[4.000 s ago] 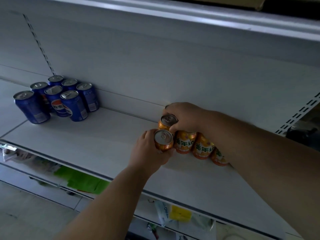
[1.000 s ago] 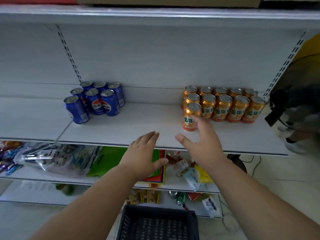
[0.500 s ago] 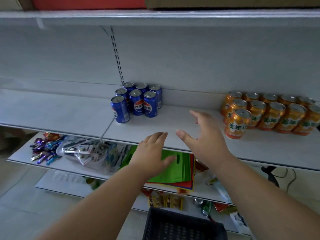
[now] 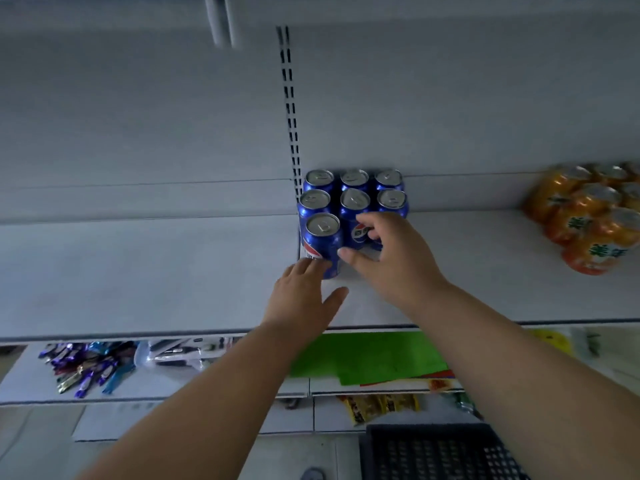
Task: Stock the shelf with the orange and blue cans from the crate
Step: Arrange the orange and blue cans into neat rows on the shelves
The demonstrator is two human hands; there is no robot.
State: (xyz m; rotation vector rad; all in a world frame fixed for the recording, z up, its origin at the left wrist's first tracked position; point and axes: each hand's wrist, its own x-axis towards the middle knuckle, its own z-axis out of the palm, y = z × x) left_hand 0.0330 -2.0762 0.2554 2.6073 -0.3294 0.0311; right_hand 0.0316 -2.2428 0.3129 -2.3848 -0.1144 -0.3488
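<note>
Several blue cans [image 4: 353, 195] stand in a block at the back of the white shelf [image 4: 173, 271], with one front blue can [image 4: 322, 242] nearest me. My left hand [image 4: 301, 299] is open, its fingertips touching the base of that front can. Open as well, my right hand [image 4: 391, 258] reaches in beside the front can, fingers spread before the middle row. A cluster of orange cans [image 4: 588, 220] stands at the shelf's right end. The dark crate [image 4: 440, 452] sits on the floor below; no cans show in its visible part.
A slotted upright [image 4: 291, 109] runs down the back wall behind the blue cans. The lower shelf holds wrapped snacks [image 4: 90, 365], a green sheet [image 4: 367, 358] and yellow packets [image 4: 381, 407]. An upper shelf edge [image 4: 311, 8] hangs overhead.
The view has swung left from the orange cans to the blue ones. Both open hands have moved forward and up onto the shelf to the front blue cans.
</note>
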